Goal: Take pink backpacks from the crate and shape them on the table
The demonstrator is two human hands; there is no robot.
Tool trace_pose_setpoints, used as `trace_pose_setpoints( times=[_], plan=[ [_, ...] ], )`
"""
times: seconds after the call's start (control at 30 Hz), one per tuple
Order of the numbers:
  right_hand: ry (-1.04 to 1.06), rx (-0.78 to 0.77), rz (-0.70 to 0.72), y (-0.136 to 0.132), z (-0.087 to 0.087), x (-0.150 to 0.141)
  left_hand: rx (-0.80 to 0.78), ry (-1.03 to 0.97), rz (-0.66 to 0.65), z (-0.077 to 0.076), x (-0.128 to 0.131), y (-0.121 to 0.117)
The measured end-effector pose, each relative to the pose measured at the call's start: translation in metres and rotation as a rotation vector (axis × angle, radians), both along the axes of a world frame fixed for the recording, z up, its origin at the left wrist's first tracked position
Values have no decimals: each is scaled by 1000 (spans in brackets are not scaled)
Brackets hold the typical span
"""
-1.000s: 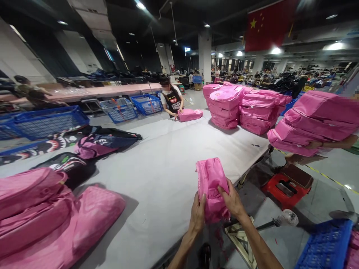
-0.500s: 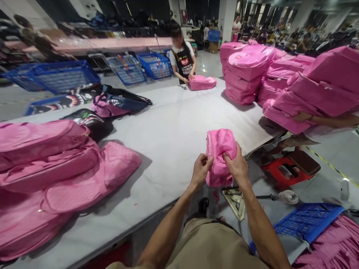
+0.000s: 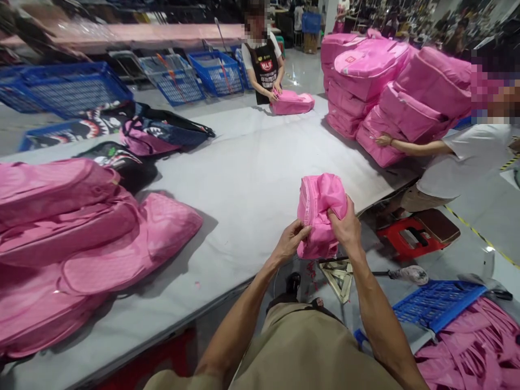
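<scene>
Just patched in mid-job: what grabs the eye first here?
Pink everywhere: the left hand and right hand share a grip on a crumpled pink bag at the near edge of the grey table. A heap of flat pink bags fills the table's left; a taller stack of pink bags stands far right, a co-worker's hand against it.

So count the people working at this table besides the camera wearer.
2. One person stands at the far end, hands on a pink bag. Another person on the right reaches into the pink stack. Distant background figures are too blurred to count.
</scene>
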State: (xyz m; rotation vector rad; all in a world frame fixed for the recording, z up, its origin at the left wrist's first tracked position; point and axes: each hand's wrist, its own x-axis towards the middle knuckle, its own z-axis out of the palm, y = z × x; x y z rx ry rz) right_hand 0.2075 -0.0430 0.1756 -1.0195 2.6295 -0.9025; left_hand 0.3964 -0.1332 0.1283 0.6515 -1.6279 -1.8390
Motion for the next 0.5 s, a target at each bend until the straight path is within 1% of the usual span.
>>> trace_pose_setpoints(
  times=[0.07,0.1,0.17,0.2,0.23,0.27,0.33,0.4,0.47,0.5],
  plan=[
    [-38,-28,-13,0,2,0,-43,-33,9,1,2,-4],
    [-37,-36,-3,1,3,0,-87,-60,38,1,6,-9],
    [-25,-46,19,3,1,-2,-215,-162,135,-4,19,-21],
    [-19,-51,26,5,-1,-3,-260,-243,204,-10,28,-28],
    [-14,-58,31,7,-3,-4,-272,-338,280,-19,39,-34],
    [-9,-68,37,10,-5,-5,-249,-432,352,-30,50,-39],
    [0,-84,62,17,-11,-4,-115,-600,461,-56,70,-40],
    [11,-78,103,24,-15,-1,-36,-689,462,-86,81,-28],
    [18,-60,135,30,-15,0,-2,-751,385,-113,82,-7],
    [14,-53,146,32,-14,-1,2,-774,338,-124,80,4]
  ],
)
